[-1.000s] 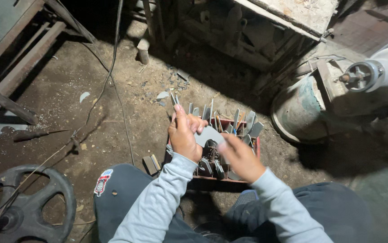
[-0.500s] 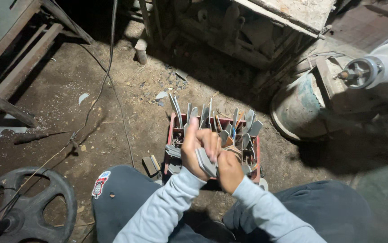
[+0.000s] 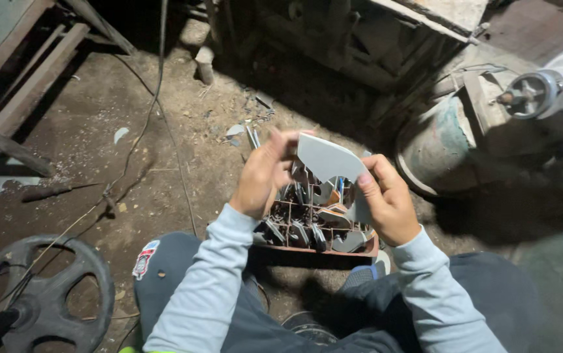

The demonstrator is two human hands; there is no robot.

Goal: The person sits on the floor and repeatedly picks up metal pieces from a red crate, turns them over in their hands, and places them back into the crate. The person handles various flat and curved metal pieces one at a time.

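Note:
Both hands hold up a flat grey metal piece [image 3: 328, 159] with a curved edge, above a red divided tray [image 3: 321, 250]. My left hand [image 3: 265, 175] grips its left end with bent fingers. My right hand [image 3: 386, 199] pinches the right end between thumb and fingers. The tray sits on the dirt floor between my knees and holds several similar grey cut metal pieces [image 3: 314, 225] standing in its compartments. Pale blue sleeves cover both forearms.
A black wheel-shaped casting [image 3: 40, 294] lies at lower left. A cable [image 3: 151, 117] runs across the dirt floor. A round greenish drum [image 3: 435, 147] and a white gas cylinder with a valve [image 3: 543, 88] stand at right. Wooden frames [image 3: 27, 91] are at upper left.
Both hands have lifted the grey metal piece up out of the tray and now hold it higher, flat side toward the camera. The view has shifted closer.

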